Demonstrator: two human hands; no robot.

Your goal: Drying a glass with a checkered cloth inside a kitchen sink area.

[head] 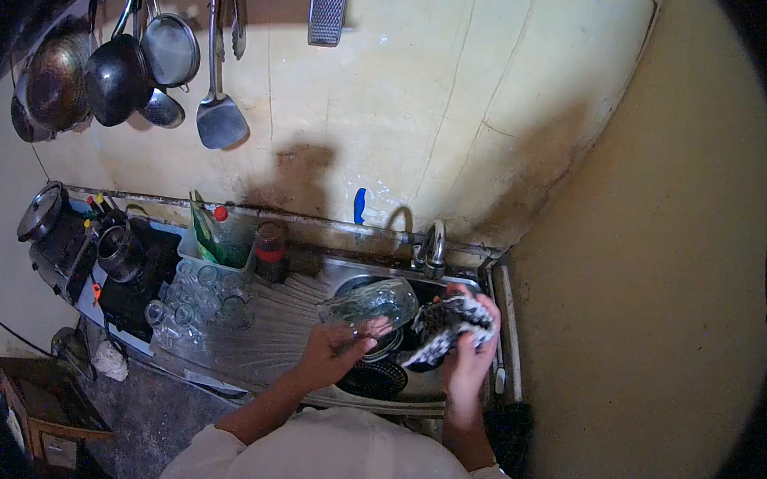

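Observation:
My left hand grips a clear glass jar, tilted on its side above the sink. To its right, my right hand is closed on a crumpled black-and-white cloth, slightly blurred. The jar and the cloth are apart. Beneath my hands lies the steel sink, where a black perforated basket and a round vessel partly hidden by my left hand show. A curved metal faucet stands behind the bowl.
Several clear glasses stand at the left of the ribbed steel drainboard. Behind them are a plastic bin and a dark jar with a red band. A stove with a small pot is farther left; pans and a spatula hang above.

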